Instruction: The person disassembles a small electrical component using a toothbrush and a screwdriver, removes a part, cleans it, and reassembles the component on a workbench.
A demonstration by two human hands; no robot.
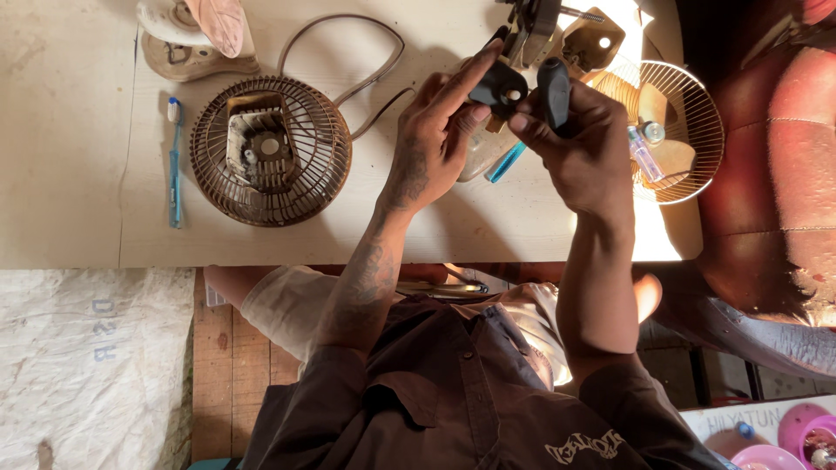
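A: Step in hand, as I read it: fitting or removing a part on a small fan's motor assembly. Left hand pinches a small black part, index finger extended; right hand is closed around a black tool handle. Both are raised over the counter.

B: Next move?

A: Likely steady alignment of tool to part; the small piece could slip.

B: Counts, near to far?

A: One blue pen-like tool under the hands; two wire fan guards, one left, one right; one toothbrush far left; one cable; one motor assembly beyond.
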